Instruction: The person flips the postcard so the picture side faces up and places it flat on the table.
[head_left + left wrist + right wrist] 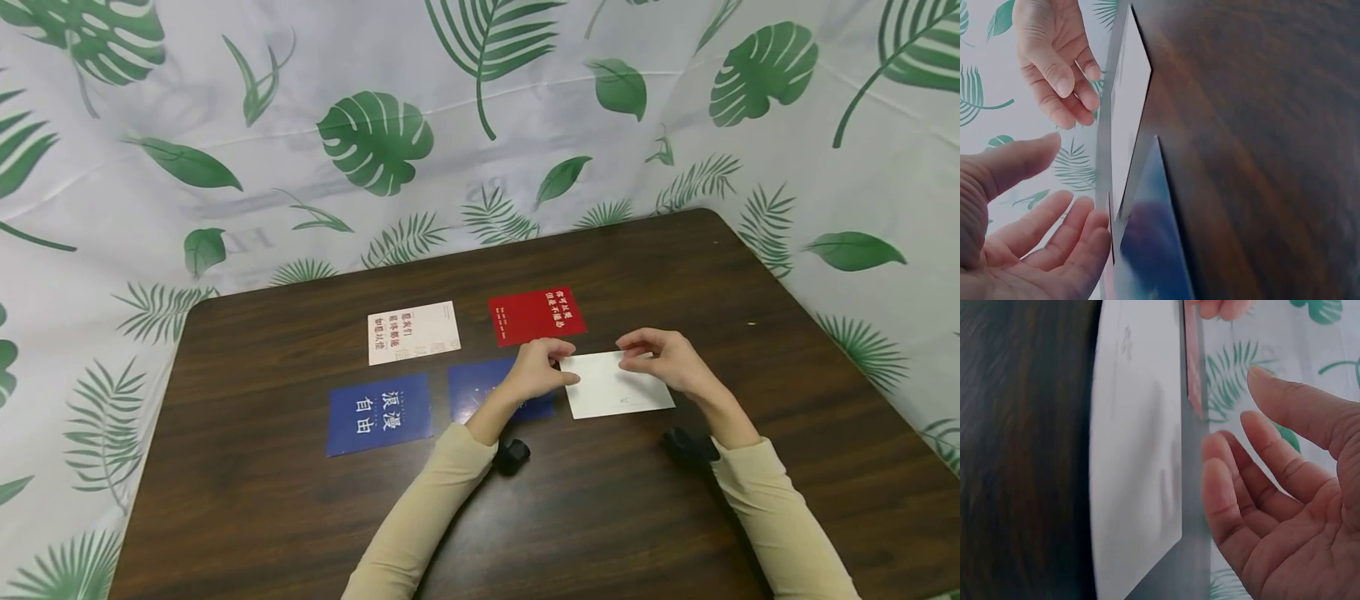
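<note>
A white card with a small faint mark lies flat on the table, right of the other cards. My left hand hovers over its left edge, thumb and fingers spread apart with nothing between them. Above the card's upper right part is my right hand, its fingers loosely bent and holding nothing. In the right wrist view a gap shows between that hand and the white card. A blue card is partly hidden under my left hand and forearm. Just beyond the left hand lies a red card with white writing.
Farther left are a pale card with dark writing and another blue card with white characters. All lie on a dark wooden table. A leaf-patterned white cloth hangs behind and beside the table.
</note>
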